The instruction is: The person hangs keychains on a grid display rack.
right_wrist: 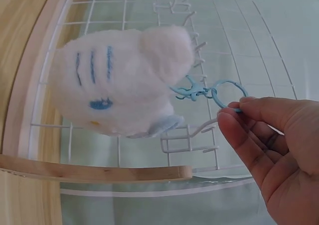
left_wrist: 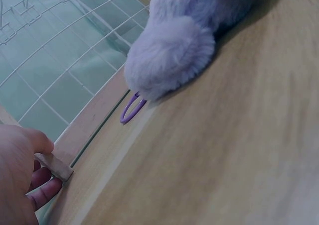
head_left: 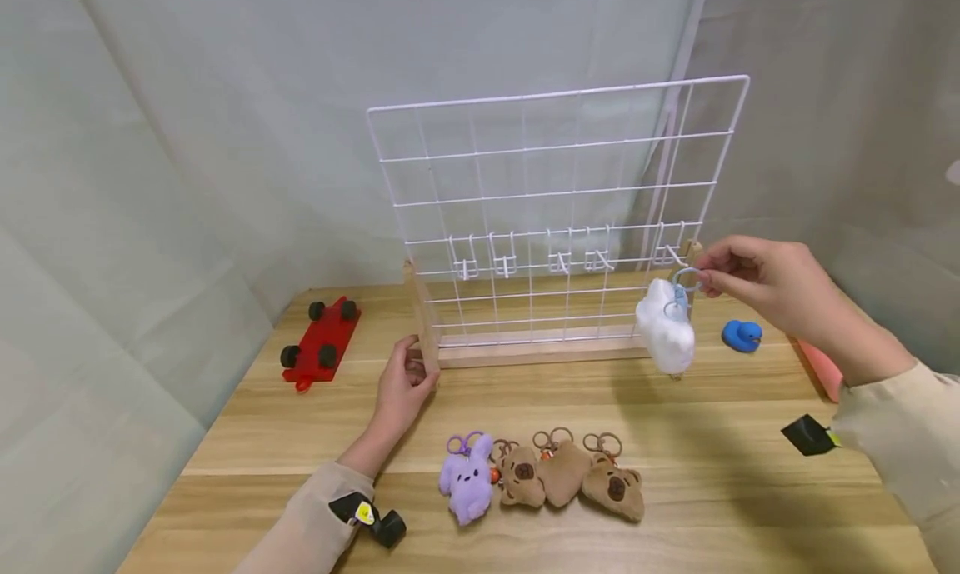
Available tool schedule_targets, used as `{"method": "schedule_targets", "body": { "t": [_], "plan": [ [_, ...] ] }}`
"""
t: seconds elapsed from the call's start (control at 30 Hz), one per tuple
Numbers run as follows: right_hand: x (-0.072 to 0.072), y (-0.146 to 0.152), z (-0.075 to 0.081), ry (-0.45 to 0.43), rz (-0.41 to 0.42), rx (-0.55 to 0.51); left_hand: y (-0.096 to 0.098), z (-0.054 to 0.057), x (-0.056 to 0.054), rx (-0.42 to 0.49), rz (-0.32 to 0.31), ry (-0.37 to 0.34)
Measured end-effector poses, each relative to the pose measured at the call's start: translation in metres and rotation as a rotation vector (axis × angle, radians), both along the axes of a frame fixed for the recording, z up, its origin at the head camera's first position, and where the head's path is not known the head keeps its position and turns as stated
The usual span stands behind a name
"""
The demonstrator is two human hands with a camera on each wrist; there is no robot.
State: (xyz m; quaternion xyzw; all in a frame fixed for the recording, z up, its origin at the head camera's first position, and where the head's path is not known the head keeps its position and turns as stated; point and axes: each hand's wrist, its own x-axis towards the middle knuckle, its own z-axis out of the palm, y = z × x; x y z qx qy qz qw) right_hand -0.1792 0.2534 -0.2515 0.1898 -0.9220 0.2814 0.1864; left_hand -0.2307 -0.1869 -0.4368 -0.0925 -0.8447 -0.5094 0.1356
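A white plush keychain (head_left: 666, 328) hangs from its light blue ring (right_wrist: 230, 93), which my right hand (head_left: 765, 287) pinches between thumb and forefinger. It dangles in front of the right end of the white wire grid rack (head_left: 525, 197), close to the rightmost hook (head_left: 669, 255). Several more white hooks hang along the same grid row. My left hand (head_left: 405, 382) grips the foot of the rack's left wooden upright (head_left: 422, 316), thumb on the near side. In the right wrist view, blue stitching shows on the white plush.
Near the front lie a purple rabbit plush keychain (head_left: 468, 480) and three brown plush keychains (head_left: 566, 471) in a row. A red wheeled toy (head_left: 322, 341) lies at the left. On the right are a blue toy duck (head_left: 742, 336) and a pink object (head_left: 819, 370) partly behind the forearm.
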Motion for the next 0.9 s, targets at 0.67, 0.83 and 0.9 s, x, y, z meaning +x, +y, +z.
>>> {"method": "schedule_targets", "body": {
  "t": [0.67,0.83,0.9],
  "plan": [
    [-0.025,0.004,-0.007,-0.062,-0.026,-0.016,0.0,-0.001,0.003,-0.022,0.005,0.024],
    [-0.027,0.002,-0.01,-0.037,-0.029,-0.022,0.0,0.0,0.004,-0.002,0.004,0.023],
    [-0.028,0.002,-0.009,-0.034,-0.031,-0.018,0.0,0.0,0.004,0.007,0.004,0.024]
  ]
}}
